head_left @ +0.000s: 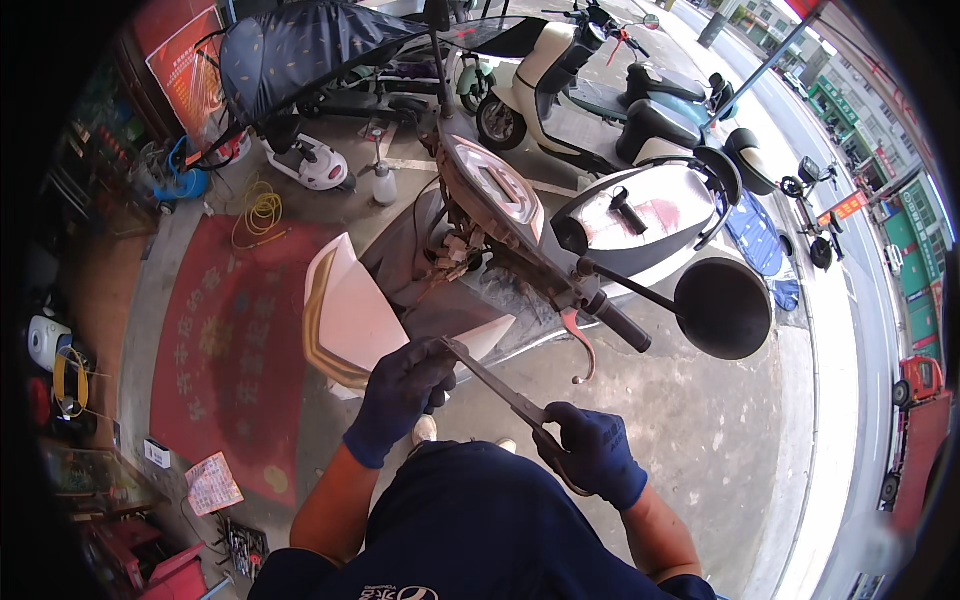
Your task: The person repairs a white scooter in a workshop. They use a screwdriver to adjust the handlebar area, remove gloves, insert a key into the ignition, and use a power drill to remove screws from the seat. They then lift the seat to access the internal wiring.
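Note:
My right hand [595, 450], in a dark blue glove, is closed around the handle of a long metal scissors-like tool [495, 385]. It has slim jaws and a curved loop at the grip. My left hand [405, 385], gloved too, is closed at the tool's far tip; whether something small sits between its fingers is hidden. Just beyond is a scooter with a white and gold front panel [350, 315] and exposed wiring [455, 255] inside its opened front. A red brake lever [580, 345], a black grip [622, 325] and a round mirror [722, 310] extend to the right.
A dark handled object [628, 210] lies on the scooter's pale seat [672, 195]. Other scooters [545, 90] stand behind. To the left are a red mat [220, 340], a coiled yellow hose [262, 212] and a spray bottle [384, 185]. A tool tray [243, 548] sits lower left.

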Demonstrator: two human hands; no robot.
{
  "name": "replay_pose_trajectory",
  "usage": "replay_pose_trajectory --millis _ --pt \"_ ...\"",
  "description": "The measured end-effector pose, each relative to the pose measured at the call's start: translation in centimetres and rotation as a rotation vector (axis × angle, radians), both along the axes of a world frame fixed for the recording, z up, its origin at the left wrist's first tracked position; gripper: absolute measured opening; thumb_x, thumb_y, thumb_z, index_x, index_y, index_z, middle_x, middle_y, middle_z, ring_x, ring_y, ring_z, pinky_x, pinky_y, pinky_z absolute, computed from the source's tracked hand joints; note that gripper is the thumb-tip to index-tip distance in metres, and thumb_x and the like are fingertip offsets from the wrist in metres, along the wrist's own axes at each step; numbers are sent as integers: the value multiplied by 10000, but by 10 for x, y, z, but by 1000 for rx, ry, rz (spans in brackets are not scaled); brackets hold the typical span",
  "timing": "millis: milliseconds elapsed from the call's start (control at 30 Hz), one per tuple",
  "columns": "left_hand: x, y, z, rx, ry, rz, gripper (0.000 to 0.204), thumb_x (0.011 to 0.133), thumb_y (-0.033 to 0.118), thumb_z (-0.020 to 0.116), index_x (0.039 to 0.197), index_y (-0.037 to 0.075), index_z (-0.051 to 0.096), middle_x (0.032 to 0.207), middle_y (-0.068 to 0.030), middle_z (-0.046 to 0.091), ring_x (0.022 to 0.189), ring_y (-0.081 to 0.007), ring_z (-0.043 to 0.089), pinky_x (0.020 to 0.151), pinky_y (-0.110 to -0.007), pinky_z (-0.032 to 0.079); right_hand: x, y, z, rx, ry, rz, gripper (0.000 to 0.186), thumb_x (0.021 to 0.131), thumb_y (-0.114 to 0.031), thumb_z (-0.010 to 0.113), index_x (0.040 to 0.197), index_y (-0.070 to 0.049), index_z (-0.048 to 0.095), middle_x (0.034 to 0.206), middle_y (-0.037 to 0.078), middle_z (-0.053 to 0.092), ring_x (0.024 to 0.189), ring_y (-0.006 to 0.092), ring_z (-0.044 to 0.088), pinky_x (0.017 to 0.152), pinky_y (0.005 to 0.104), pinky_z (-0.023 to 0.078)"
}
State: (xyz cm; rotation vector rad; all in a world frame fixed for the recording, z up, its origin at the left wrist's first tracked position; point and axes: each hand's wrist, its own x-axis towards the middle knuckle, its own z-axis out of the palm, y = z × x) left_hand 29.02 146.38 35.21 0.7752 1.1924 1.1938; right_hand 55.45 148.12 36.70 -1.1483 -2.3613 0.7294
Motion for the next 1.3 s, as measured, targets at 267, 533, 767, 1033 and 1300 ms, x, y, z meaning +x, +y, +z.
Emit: replay_pose_trajectory --millis 267,533,767,1033,1300 --pt "-1 -4 -13 62 37 55 250 991 198 519 1109 -6 602 638 -8 505 519 -61 447 495 -220 363 7 -10 -22 -45 40 -85 191 829 -155 734 962 -95 612 501 30 522 425 161 545 456 290 428" --pt "-1 -1 -9 103 -3 44 223 990 154 517 1095 -26 596 668 -11 530 545 -69 477 533 -227 406 8 1 -26 28 98 17 269 811 -87 716 1054 -53 605 682 67 614 527 175 602 521 303 464" --pt "-5 -3 -7 -7 111 29 210 972 137 562 1091 -30 604 702 -19 556 575 -70 509 543 -233 427 -5 -3 -19 -13 51 -23 291 750 -93 725 1014 -98 602 690 68 595 560 251 583 513 353 462" --pt "-28 -5 -7 78 -11 50 239 978 135 568 1153 -24 607 687 0 520 570 -66 479 543 -234 417 -26 4 -7 44 -20 7 265 784 -121 751 1020 -90 635 650 60 602 524 194 596 503 312 454" --pt "-60 3 -15 84 117 -36 224 954 112 604 1134 -21 608 733 -5 561 631 -58 503 591 -232 441 -56 7 -2 161 -144 6 261 761 -124 763 987 -111 634 603 38 576 493 200 569 469 311 419"
